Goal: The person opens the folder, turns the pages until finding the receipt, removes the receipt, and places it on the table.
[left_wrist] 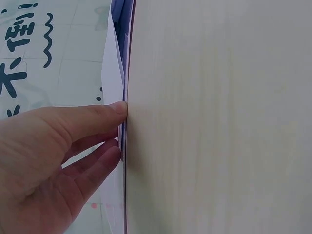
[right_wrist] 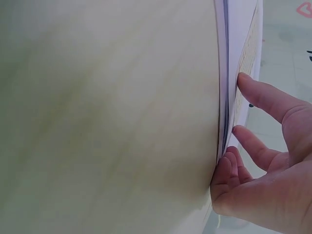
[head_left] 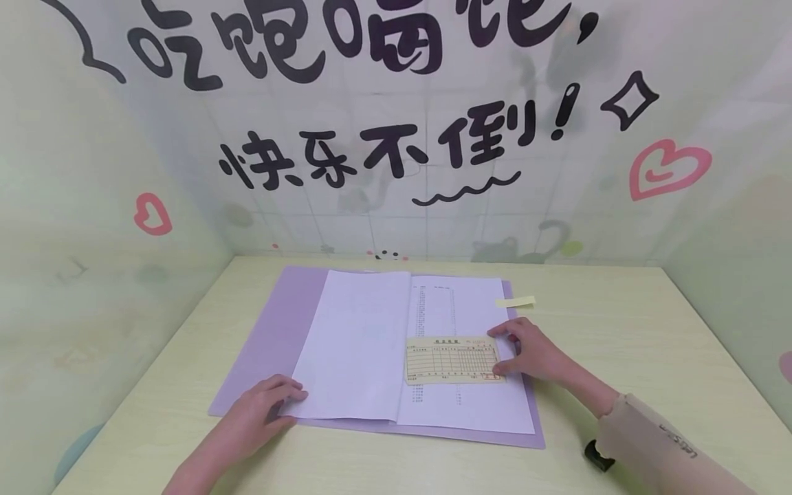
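A lilac folder [head_left: 260, 344] lies open on the table, with a blank white page [head_left: 355, 344] on the left and a printed list [head_left: 479, 306] on the right. Across the list lies a cream receipt slip [head_left: 452, 361] with a ruled table and red marks. My right hand [head_left: 532, 350] touches the slip's right end, thumb and index finger spread apart; in the right wrist view its other fingers reach the folder's edge. My left hand [head_left: 262, 409] rests at the blank page's lower left corner, its fingertips against the edge of the pages [left_wrist: 113, 73].
A pale yellow paper strip [head_left: 516, 302] sticks out past the list's right edge. The light wooden table [head_left: 619, 330] meets a printed cloth backdrop [head_left: 383, 227] behind and at both sides. A small black object [head_left: 599, 456] shows beside the right sleeve [head_left: 662, 440].
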`<state>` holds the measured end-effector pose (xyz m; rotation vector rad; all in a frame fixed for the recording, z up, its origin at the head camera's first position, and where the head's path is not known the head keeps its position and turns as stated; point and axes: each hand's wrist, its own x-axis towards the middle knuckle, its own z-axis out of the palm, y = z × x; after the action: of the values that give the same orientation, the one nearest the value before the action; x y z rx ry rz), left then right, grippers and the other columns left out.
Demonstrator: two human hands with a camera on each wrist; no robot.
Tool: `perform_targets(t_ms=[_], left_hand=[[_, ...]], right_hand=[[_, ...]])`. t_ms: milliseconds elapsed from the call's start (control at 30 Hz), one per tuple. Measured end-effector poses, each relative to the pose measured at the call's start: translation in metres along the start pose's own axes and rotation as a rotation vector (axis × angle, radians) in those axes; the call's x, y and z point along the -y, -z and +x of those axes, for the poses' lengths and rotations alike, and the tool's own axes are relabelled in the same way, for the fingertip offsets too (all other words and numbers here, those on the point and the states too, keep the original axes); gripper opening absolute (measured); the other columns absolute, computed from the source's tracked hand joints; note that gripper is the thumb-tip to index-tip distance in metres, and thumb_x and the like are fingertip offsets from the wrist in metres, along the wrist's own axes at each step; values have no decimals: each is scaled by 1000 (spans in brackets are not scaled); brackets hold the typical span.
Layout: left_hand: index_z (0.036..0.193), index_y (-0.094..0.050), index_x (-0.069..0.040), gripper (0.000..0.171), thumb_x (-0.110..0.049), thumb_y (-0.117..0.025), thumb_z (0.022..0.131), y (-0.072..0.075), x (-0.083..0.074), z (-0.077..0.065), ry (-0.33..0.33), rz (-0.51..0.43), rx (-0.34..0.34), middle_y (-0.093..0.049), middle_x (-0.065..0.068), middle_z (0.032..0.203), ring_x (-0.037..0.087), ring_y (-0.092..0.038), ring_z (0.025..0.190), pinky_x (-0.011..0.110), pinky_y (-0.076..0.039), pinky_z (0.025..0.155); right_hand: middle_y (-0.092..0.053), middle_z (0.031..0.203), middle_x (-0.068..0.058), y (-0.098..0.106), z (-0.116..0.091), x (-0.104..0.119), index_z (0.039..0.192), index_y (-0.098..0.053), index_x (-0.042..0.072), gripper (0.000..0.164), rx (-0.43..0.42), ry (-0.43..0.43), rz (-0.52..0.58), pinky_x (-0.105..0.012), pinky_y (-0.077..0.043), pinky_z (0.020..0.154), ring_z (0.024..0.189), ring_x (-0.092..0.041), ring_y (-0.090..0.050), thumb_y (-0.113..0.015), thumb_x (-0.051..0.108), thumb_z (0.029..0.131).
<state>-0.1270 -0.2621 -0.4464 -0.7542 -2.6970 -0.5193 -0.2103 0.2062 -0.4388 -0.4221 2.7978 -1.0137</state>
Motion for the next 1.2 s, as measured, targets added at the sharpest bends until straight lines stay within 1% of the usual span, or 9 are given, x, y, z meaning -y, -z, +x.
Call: perform_targets(t_ms=[367, 700, 833, 933, 1067, 1200], left_hand=[[100, -73, -14, 40, -2, -86, 64, 0, -1, 0, -3, -5, -9, -68, -4, 106, 20, -67, 96, 31, -60, 81], [99, -73, -15, 40, -2, -86, 63, 0, 0, 0, -9, 1, -12, -68, -4, 106, 21, -66, 96, 32, -60, 82], [99, -73, -15, 41, -1, -86, 63, 0, 1, -1, -11, -8, -14, -68, -4, 106, 20, -66, 96, 31, -60, 81], [99, -73, -14, 41, -1, -86, 63, -1, 1, -1, -17, -7, -20, -68, -4, 106, 20, -66, 96, 31, -59, 81], [99, -73, -14, 41, -2, -87, 63, -2, 1, -1, -21, -1, -26, -68, -4, 106, 19, -66, 96, 32, -59, 82], [99, -74, -15, 40, -3, -87, 64, -1, 2, -1, -14, 6, -19, -68, -4, 106, 19, -66, 96, 31, -59, 82]], right_hand=[[-54, 121, -19, 0, -2, 3, 120, -64, 5, 57, -4, -17, 5, -39, -44, 89, 107, -30, -50, -88, 19, 71], [-55, 120, -19, 0, -4, 6, 111, -66, 7, 46, -28, 18, 2, -38, -44, 88, 106, -29, -50, -88, 18, 71], [-57, 114, -16, 0, -4, 6, 110, -67, 7, 46, -41, 31, -11, -36, -43, 86, 102, -27, -50, -87, 16, 71], [-60, 106, -11, -1, -4, 6, 111, -66, 6, 45, -43, 40, -3, -31, -44, 82, 96, -22, -50, -86, 14, 71], [-59, 95, -5, -1, -3, 5, 112, -63, 5, 45, -29, 39, 51, -22, -44, 74, 87, -18, -50, -84, 9, 73], [-56, 87, -4, -1, -3, 4, 116, -58, 4, 48, -15, 36, 118, -18, -42, 66, 80, -15, -49, -82, 6, 75]])
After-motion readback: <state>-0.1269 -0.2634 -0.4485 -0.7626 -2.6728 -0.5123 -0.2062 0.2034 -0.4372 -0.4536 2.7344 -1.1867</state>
